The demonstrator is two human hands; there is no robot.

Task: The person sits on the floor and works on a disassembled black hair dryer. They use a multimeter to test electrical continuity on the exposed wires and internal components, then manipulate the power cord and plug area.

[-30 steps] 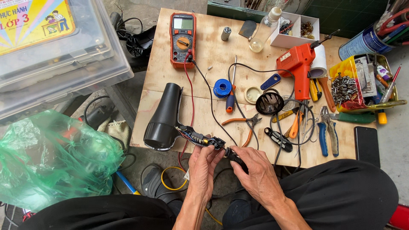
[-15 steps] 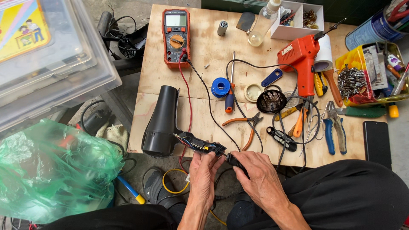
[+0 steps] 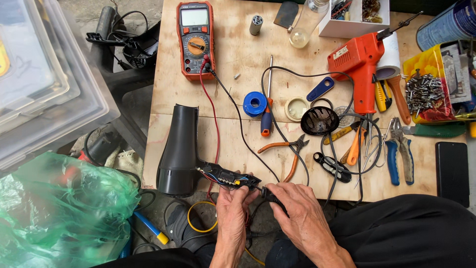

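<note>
A black hair dryer (image 3: 177, 151) lies at the near left edge of the plywood table (image 3: 238, 59), its handle opened so coloured wires show. My left hand (image 3: 233, 211) holds that open handle from below. My right hand (image 3: 300, 211) grips the black cord end (image 3: 271, 194) where it joins the handle. An orange multimeter (image 3: 195, 39) lies at the far left, its red and black leads running down toward the dryer. A black mesh grille (image 3: 320, 120) rests mid-table.
An orange soldering gun (image 3: 361, 67), blue solder spool (image 3: 255, 103), screwdriver (image 3: 267, 111), orange cutters (image 3: 287, 149), several pliers (image 3: 396, 149) and a yellow box of screws (image 3: 424, 92) crowd the right. A phone (image 3: 451, 171) lies far right. Clear bins (image 3: 44, 79) and a green bag (image 3: 59, 213) sit left.
The view has shifted slightly, so the table sits higher in frame. My hands stay on the dryer handle and cord, the right hand's fingers closing further over the cord end.
</note>
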